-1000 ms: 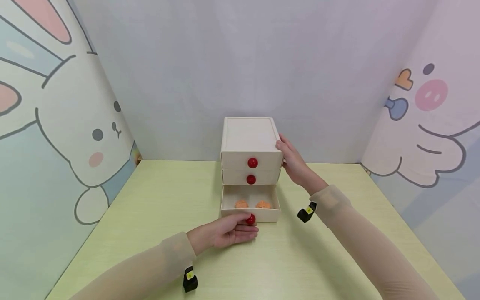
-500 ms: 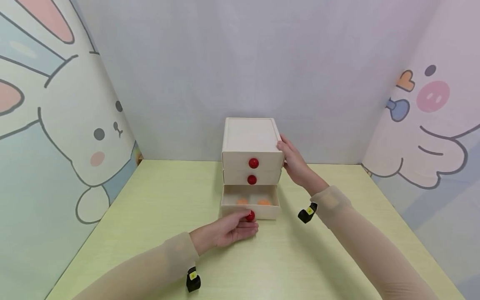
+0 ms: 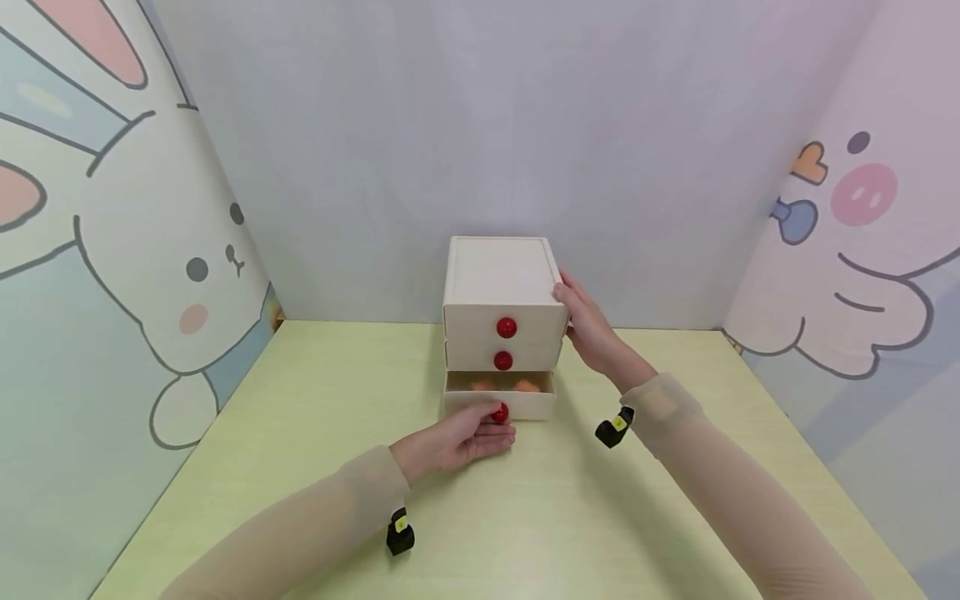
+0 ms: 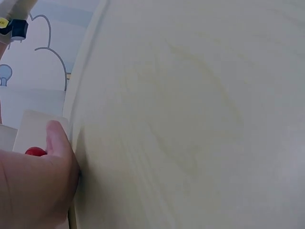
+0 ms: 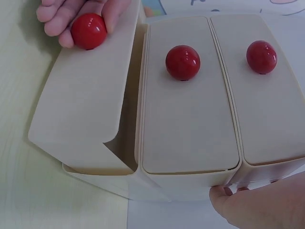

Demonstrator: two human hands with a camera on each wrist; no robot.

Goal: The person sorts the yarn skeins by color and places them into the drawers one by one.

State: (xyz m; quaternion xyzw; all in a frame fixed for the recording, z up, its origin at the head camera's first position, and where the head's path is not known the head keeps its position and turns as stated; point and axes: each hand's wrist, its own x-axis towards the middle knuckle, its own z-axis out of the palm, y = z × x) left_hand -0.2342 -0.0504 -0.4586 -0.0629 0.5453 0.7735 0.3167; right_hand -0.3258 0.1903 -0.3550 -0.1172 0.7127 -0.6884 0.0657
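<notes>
A white cabinet (image 3: 502,271) holds three stacked drawers, each with a round red knob. At the partly opened bottom drawer (image 3: 532,406), my left hand (image 3: 457,437) pinches the knob (image 3: 500,412) with the thumb above and the fingers below. In the left wrist view, that hand (image 4: 38,186) hides most of the knob. Two orange, rounded things (image 3: 527,386) show inside the drawer, partly hidden by its front. My right hand (image 3: 596,329) rests against the cabinet's right side, a fingertip at the top edge. The right wrist view shows this hand (image 5: 267,202) along the side wall.
The middle drawer (image 3: 465,356) and top drawer (image 3: 468,321) are flush with the cabinet. A pale yellow-green table (image 3: 337,392) carries it, with a plain back wall (image 3: 360,167) and cartoon-printed side panels (image 3: 142,267). Small black wrist cameras (image 3: 401,533) hang below the sleeves.
The bottom drawer has slid back toward the cabinet, my left hand moving with its knob. Less of the orange things shows. My right hand has stayed against the cabinet's side.
</notes>
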